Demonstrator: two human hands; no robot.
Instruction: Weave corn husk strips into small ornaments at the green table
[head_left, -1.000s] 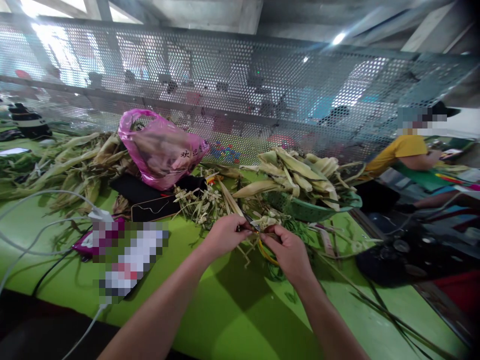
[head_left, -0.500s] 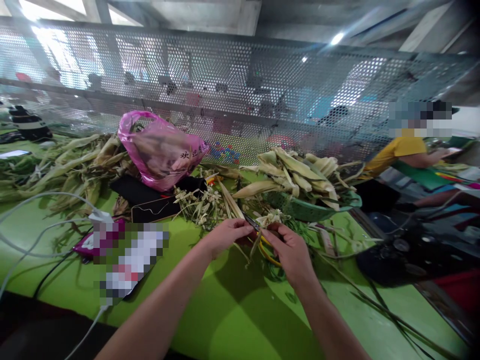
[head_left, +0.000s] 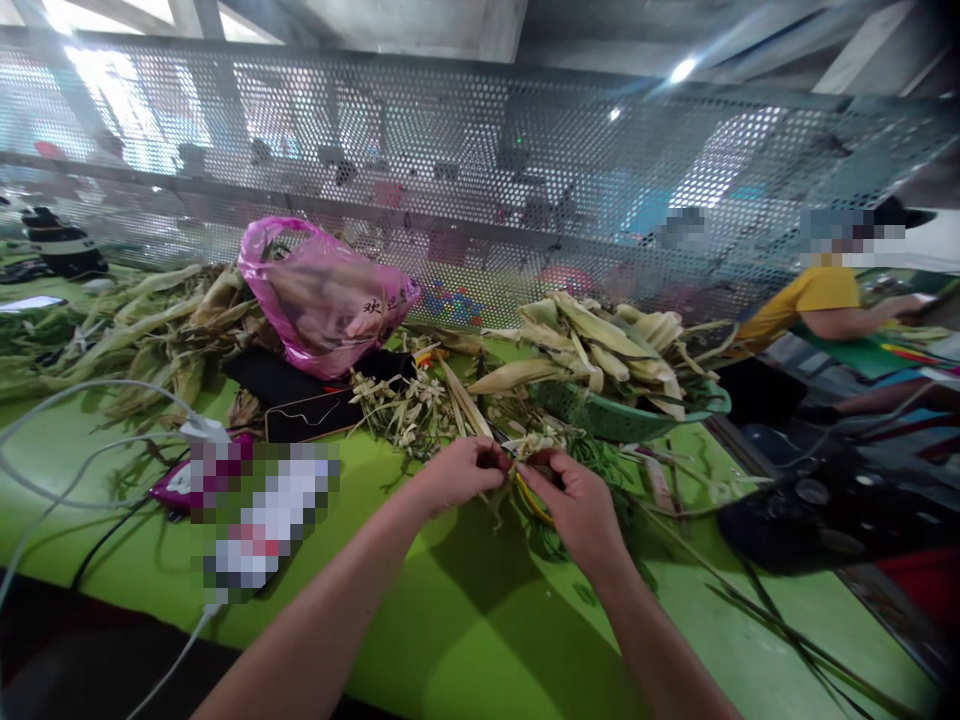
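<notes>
My left hand (head_left: 469,470) and my right hand (head_left: 574,495) meet over the green table, thumb and fingers pinched close together. Between them is a thin strip of dried corn husk (head_left: 493,507), partly covered by the fingers. A curved yellow piece (head_left: 534,500), perhaps a handle, shows beside the right hand. Just behind the fingertips lie pale husk flowers (head_left: 536,442) and a dark, narrow metal tip. A bunch of small husk flowers on stems (head_left: 409,415) spreads to the left of them.
A green basket (head_left: 637,415) heaped with dried husks (head_left: 600,335) stands behind my right hand. A pink plastic bag (head_left: 322,300) and more husks (head_left: 150,330) are at the left. Cables, a purple power strip (head_left: 176,487) and a phone lie front left. A person in yellow (head_left: 817,295) sits right.
My left fingers have curled in more tightly, and the husk strip shows less between the hands. The view has shifted slightly; the surrounding things stay put.
</notes>
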